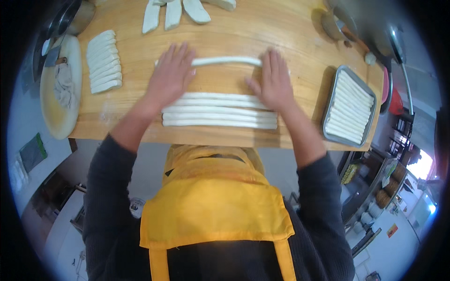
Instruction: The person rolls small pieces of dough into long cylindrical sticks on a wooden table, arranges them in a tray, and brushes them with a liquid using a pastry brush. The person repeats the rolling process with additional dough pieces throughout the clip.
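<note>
Both palms lie flat, fingers pointing away from me, on the two ends of a thin dough rope (226,60) on the wooden tabletop (225,137). My left hand (172,72) covers the rope near its left end; a thumb stands a little apart. My right hand (276,79) presses on the right end, its thumb spread inward. Neither hand is closed around the dough. Nearer to me, several straight dough ropes (219,116) lie side by side, and my right wrist passes over their right ends.
Short dough strips (104,63) are lined up at left, beside an oval board (49,105) with a cloth (64,84) and a scraper (52,56). Thicker dough pieces (173,14) lie at the far edge. A metal tray (327,131) of dough ropes (349,107) and a metal bowl (332,26) stand at right.
</note>
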Demonstrator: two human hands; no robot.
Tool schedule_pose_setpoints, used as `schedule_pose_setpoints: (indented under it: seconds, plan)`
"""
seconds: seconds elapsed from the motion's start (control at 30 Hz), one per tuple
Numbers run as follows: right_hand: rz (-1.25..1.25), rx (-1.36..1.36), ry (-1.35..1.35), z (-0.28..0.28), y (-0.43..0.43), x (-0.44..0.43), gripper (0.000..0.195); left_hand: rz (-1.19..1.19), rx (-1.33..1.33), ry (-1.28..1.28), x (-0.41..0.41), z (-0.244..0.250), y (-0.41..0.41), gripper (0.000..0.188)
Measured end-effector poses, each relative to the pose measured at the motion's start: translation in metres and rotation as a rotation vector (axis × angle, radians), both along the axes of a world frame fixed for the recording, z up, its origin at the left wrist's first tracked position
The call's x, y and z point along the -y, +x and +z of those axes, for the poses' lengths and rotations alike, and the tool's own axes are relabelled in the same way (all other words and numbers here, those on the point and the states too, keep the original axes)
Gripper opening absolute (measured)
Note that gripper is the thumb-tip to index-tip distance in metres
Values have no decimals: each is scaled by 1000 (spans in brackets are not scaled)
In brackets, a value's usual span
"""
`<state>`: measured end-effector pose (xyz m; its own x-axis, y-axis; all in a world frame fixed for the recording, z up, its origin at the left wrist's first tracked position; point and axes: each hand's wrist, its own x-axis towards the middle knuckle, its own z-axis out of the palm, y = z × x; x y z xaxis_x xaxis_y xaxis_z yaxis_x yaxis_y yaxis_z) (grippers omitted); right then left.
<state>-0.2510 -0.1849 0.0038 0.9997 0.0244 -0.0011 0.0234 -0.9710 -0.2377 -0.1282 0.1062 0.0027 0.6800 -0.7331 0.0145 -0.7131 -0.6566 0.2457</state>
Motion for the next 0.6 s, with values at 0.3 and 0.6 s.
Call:
schedule_pose_setpoints:
  seconds: [0.3, 0.6]
  plan:
    - [-88, -33, -104, 7, 20, -24, 77, 179, 132, 118, 35, -6, 7, 59]
    - [47, -19, -115, 35, -87, -59, 65, -64, -117, 66, 2, 40, -97, 59]
